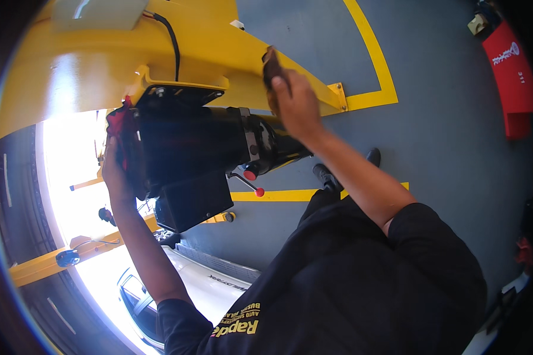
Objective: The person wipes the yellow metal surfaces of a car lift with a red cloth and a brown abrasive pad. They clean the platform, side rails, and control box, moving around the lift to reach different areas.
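A black motor unit point(189, 136) with a box-shaped tank point(194, 201) beneath it is mounted on a yellow lift post point(213, 53). My left hand point(117, 174) is at the unit's far left end, its fingers up against a bunched red cloth point(118, 123) there; the fingertips are partly hidden. My right hand point(299, 109) is closed round a dark brown cloth point(272, 74), held over the post's side above the unit's right end. A lever with a red knob point(259, 192) sticks out below the unit, near a red cap point(250, 176).
A black cable point(173, 41) runs down the post, which is bolted down by a base plate point(340, 97). Yellow lines point(376, 53) mark the grey floor. At lower left stands a white vehicle point(189, 284); a red object point(512, 77) is at far right.
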A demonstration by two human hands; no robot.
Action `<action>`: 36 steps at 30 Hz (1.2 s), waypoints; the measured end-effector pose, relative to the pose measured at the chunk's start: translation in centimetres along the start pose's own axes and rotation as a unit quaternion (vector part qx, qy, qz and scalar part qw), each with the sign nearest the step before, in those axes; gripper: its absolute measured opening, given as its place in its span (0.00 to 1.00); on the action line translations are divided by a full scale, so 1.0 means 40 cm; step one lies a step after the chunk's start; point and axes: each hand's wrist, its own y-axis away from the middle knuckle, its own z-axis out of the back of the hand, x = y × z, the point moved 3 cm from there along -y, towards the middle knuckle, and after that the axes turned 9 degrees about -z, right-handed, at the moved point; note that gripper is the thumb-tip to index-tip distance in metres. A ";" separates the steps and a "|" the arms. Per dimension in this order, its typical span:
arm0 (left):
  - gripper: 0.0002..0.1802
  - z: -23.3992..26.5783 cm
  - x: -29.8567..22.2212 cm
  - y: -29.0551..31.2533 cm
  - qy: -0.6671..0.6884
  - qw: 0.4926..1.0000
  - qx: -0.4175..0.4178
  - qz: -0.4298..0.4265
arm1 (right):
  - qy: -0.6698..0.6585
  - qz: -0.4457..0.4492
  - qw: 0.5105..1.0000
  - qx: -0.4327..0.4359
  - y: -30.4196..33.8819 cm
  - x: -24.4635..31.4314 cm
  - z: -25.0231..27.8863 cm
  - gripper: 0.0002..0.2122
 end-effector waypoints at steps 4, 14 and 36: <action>0.30 -0.037 -0.025 0.015 0.101 0.995 0.014 0.012 | -0.006 0.123 0.992 -0.001 0.117 -0.128 -0.149 0.23; 0.28 0.025 0.015 -0.022 -0.041 0.995 0.045 -0.077 | 0.137 -0.047 0.984 0.102 0.057 -0.511 -0.033 0.20; 0.27 0.067 0.124 -0.063 -0.336 0.929 0.035 -0.151 | 0.150 -0.145 0.972 0.110 -0.089 -1.235 -0.084 0.20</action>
